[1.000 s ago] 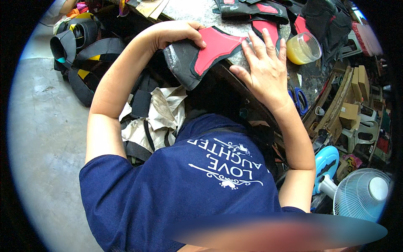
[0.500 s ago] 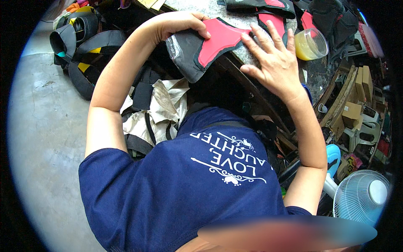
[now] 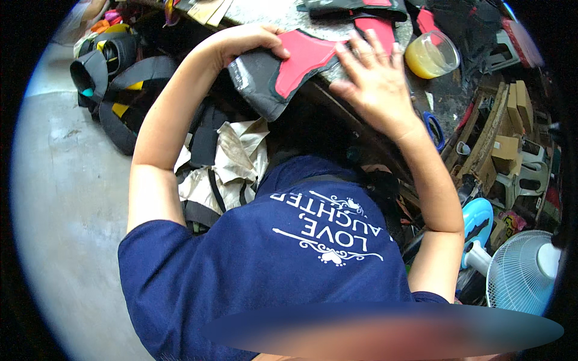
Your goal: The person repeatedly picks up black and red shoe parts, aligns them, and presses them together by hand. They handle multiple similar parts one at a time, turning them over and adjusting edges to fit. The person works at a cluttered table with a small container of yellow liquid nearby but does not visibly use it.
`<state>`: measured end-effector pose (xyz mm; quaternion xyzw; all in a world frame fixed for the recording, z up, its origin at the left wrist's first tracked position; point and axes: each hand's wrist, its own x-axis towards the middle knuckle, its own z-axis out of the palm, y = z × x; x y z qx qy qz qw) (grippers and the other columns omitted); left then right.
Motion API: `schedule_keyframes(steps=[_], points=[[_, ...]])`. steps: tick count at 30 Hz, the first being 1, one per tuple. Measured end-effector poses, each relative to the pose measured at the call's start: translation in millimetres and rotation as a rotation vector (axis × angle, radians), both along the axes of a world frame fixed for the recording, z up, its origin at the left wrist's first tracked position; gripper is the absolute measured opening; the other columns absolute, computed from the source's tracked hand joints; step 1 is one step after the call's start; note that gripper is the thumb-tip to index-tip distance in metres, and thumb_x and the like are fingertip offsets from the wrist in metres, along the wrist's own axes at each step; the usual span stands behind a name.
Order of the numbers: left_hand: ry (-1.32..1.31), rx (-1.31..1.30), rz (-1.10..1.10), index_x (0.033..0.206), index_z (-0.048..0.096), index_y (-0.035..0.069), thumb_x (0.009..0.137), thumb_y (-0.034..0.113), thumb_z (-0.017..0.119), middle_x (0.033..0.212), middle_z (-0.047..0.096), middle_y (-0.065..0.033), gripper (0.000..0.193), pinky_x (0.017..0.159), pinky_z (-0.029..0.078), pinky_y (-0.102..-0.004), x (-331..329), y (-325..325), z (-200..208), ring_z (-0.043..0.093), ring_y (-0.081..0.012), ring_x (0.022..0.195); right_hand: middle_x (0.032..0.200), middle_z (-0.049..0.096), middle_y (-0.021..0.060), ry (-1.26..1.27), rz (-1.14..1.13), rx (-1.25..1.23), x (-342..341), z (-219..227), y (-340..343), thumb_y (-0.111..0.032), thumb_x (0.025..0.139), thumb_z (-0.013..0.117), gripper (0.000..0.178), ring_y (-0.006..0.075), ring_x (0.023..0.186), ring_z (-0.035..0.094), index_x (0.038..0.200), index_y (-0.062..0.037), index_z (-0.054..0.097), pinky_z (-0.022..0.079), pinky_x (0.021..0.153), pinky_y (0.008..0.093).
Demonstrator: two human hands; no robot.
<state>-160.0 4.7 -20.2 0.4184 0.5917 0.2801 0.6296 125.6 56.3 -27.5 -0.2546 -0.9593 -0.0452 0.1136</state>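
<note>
A curved black piece with a red panel (image 3: pixel 306 57), like part of a shoe upper, lies at the near edge of the grey worktable. My left hand (image 3: pixel 250 45) is closed on its upper left edge, thumb on the red face. A shiny patch shows on its black left end. My right hand (image 3: pixel 376 90) is open, fingers spread, with its fingertips over the right tip of the red panel. Whether they press on it I cannot tell. Just right of that hand stands a clear plastic cup (image 3: pixel 432 55) of yellowish liquid.
More black-and-red pieces (image 3: pixel 355 9) lie at the table's far side. A blue loop handle (image 3: pixel 435 131) is beside my right wrist. Black pieces with yellow parts (image 3: pixel 123 90) are heaped at left. Right are a wooden rack (image 3: pixel 484 135), cardboard boxes (image 3: pixel 506 153) and a fan (image 3: pixel 522 271).
The whole view has shifted slightly. My left hand keeps its grip on the piece. My right wrist has moved a little left, uncovering the blue loop handle.
</note>
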Motion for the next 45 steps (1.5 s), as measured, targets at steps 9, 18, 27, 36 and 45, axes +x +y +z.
schedule_keyframes(steps=[9, 18, 27, 36, 45], points=[[-0.262, 0.015, 0.228, 0.120, 0.062, -0.002, 0.080, 0.012, 0.072, 0.103, 0.070, -0.0116, 0.043, 0.076, 0.058, -0.0318, -17, -13, 18, 0.070, -0.0200, 0.082, 0.148, 0.049, 0.0091, 0.251, 0.255, -0.076, 38, 51, 18, -0.045, 0.097, 0.049, 0.038, 0.0352, 0.141, 0.035, 0.113, -0.0211, 0.074, 0.021, 0.115, 0.0573], [-1.137, 0.618, 0.440, 0.113, 0.063, -0.008, 0.099, 0.010, 0.051, 0.106, 0.070, -0.0247, 0.025, 0.088, 0.059, -0.0484, -12, -8, 20, 0.071, -0.0345, 0.093, 0.155, 0.040, 0.0034, -0.188, -0.333, 0.189, 96, 45, 131, -0.054, 0.105, 0.026, 0.056, 0.0323, 0.147, 0.027, 0.124, -0.0220, 0.068, 0.015, 0.119, 0.0575], [-1.505, 0.605, 0.180, 0.135, 0.053, -0.004, 0.104, 0.021, 0.039, 0.131, 0.060, -0.0240, 0.042, 0.107, 0.045, -0.0544, -3, 3, -7, 0.059, -0.0382, 0.121, 0.144, 0.053, 0.0110, 0.079, -0.259, 0.248, 120, 85, 95, -0.062, 0.101, 0.024, 0.069, 0.0345, 0.139, 0.039, 0.103, -0.0164, 0.075, 0.026, 0.111, 0.0539], [-1.632, 0.566, 0.165, 0.135, 0.054, -0.002, 0.105, 0.023, 0.038, 0.136, 0.058, -0.0208, 0.043, 0.110, 0.042, -0.0535, 23, 4, -11, 0.056, -0.0385, 0.124, 0.129, 0.061, 0.0167, 0.652, 0.195, -0.538, 21, 57, 16, -0.031, 0.082, 0.077, 0.078, 0.0278, 0.117, 0.059, 0.148, -0.0090, 0.042, 0.041, 0.104, 0.0394], [-0.669, 0.586, 0.479, 0.146, 0.043, 0.005, 0.083, 0.073, 0.056, 0.144, 0.052, -0.0121, 0.093, 0.115, 0.032, -0.0471, 90, -10, 0, 0.048, -0.0280, 0.133, 0.085, 0.055, -0.0019, 1.059, 0.046, -1.275, -8, 37, 3, 0.001, 0.091, 0.064, 0.067, 0.0056, 0.076, 0.055, 0.150, -0.0054, 0.032, 0.047, 0.062, 0.0203]])
